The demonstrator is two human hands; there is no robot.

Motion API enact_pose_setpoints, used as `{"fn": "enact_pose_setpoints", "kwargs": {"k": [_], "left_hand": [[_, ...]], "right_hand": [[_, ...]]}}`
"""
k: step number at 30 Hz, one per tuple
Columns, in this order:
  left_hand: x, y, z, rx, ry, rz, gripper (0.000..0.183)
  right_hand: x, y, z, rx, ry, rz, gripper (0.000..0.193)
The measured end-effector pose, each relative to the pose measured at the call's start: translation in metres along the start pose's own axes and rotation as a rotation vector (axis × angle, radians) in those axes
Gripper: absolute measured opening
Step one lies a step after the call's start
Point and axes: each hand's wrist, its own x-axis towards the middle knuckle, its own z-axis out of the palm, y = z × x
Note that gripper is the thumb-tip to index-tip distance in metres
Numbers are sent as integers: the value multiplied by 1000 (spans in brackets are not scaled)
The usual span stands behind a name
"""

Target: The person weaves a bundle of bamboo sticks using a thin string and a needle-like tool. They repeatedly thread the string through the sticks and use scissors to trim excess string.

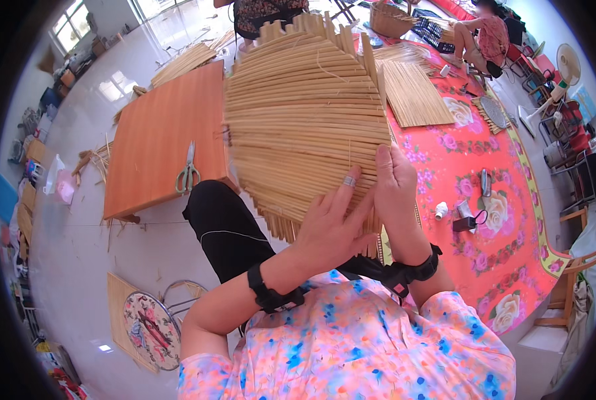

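A rounded panel of straw stalks, laid side by side with uneven ends, is held up in front of me. My right hand grips its right edge, thumb on the near face and the other fingers partly hidden. My left hand, with a ring on one finger, lies on the panel's lower right with fingers apart. A fine thread runs upward over the stalks from near the ringed finger. Beyond my knee, scissors with green handles lie on a reddish-brown wooden table.
At right, a red floral cloth carries a flat straw mat, a white spool and a small black box. A round fan with a picture is at lower left. Two people sit at the back.
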Motion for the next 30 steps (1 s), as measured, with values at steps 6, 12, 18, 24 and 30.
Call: {"fn": "enact_pose_setpoints", "kwargs": {"k": [6, 12, 18, 24, 30], "left_hand": [[-21, -13, 6, 13, -34, 38, 71], [-36, -22, 15, -21, -19, 142, 66], [-34, -26, 18, -36, 12, 154, 67], [-31, -31, 13, -62, -22, 167, 70], [-27, -31, 11, -81, -36, 187, 71]], "right_hand": [[-13, -3, -14, -147, -148, -22, 31], [-33, 0, -25, -162, -159, 21, 30], [-17, -5, -29, -149, -228, 28, 26], [1, -13, -23, -431, -233, -55, 34], [1, -17, -23, -546, -180, -101, 35]]}}
